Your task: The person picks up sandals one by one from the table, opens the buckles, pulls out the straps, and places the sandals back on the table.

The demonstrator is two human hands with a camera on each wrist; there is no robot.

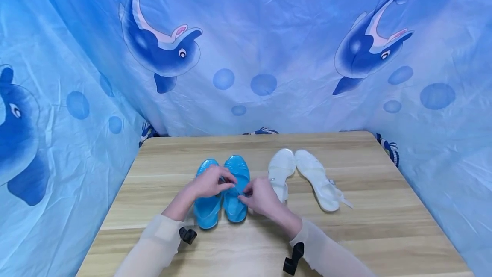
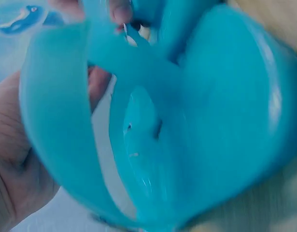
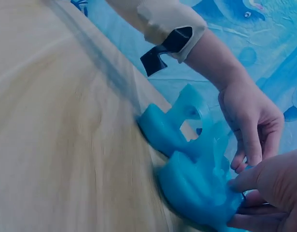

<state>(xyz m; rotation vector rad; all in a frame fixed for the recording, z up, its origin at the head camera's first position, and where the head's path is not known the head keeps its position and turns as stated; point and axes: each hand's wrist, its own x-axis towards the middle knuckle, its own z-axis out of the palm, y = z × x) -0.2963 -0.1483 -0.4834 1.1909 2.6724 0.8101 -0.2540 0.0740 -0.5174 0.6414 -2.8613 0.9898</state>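
The strap (image 1: 239, 191) on one blue sandal (image 1: 232, 203) is pinched between thumb and fingers by both the left hand (image 1: 211, 181) and right hand (image 1: 262, 195), pretty much mid-table (image 1: 230, 251). Its blue mate (image 1: 206, 208) is parked right beside it, white sandals (image 1: 316, 175) off to the right.

white sandals (image 1: 317, 178), wooden table (image 1: 376, 213), blue dolphin-print backdrop (image 1: 246, 33) behind

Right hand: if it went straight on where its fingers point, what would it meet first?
Most likely the blue sandal nearer the right hand; they look to be touching, though exact depth is hard to judge.
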